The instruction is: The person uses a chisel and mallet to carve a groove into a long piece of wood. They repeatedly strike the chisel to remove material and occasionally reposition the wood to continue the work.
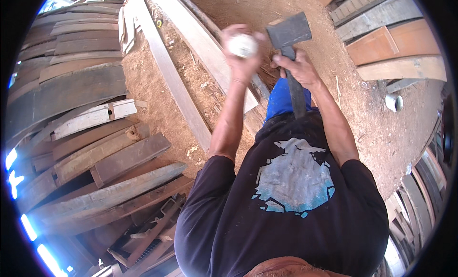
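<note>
My left hand [244, 64], smeared by motion, is raised in front of me with its fingers curled round a round whitish object [242, 46]. Blur hides what kind of object that is. Close by on the right, my right hand [300, 69] grips a dark, broad-bladed, adze-like tool [289, 30] just below its head. The wide flat blade points away from me, while the dark handle [297, 98] runs back toward my waist. A small gap separates the whitish object from the blade.
Long planks [171, 76] lie on the sawdust-covered ground [143, 86] ahead and to the left. Stacked boards [81, 81] fill the left side. More boards [396, 43] lie at the far right, with a white cup-like container [394, 102] nearer on the ground.
</note>
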Available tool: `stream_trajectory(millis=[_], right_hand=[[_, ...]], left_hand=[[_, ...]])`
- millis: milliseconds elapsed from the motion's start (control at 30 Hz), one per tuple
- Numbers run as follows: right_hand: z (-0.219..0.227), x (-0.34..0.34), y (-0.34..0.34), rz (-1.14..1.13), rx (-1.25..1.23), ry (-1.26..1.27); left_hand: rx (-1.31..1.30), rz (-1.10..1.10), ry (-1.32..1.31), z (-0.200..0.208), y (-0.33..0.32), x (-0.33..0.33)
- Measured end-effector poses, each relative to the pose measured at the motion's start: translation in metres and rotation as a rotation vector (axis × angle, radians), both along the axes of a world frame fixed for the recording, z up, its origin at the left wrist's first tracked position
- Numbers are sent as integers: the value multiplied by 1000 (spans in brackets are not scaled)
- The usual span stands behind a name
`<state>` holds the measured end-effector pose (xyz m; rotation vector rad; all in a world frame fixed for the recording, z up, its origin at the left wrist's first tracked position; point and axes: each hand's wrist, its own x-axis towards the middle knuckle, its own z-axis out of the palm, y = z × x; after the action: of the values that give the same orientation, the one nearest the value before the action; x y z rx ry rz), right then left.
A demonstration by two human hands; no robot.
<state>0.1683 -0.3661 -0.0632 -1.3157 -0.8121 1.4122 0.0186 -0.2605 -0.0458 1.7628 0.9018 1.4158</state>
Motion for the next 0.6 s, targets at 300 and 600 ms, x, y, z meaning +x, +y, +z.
stream_trajectory(millis=[300, 600], right_hand=[[-44, 38, -34, -145, -44, 243], [-20, 55, -65, -185, -43, 207]], left_hand=[[98, -280, 618, -21, -105, 10], [-978, 441, 1125, -137, -64, -87]])
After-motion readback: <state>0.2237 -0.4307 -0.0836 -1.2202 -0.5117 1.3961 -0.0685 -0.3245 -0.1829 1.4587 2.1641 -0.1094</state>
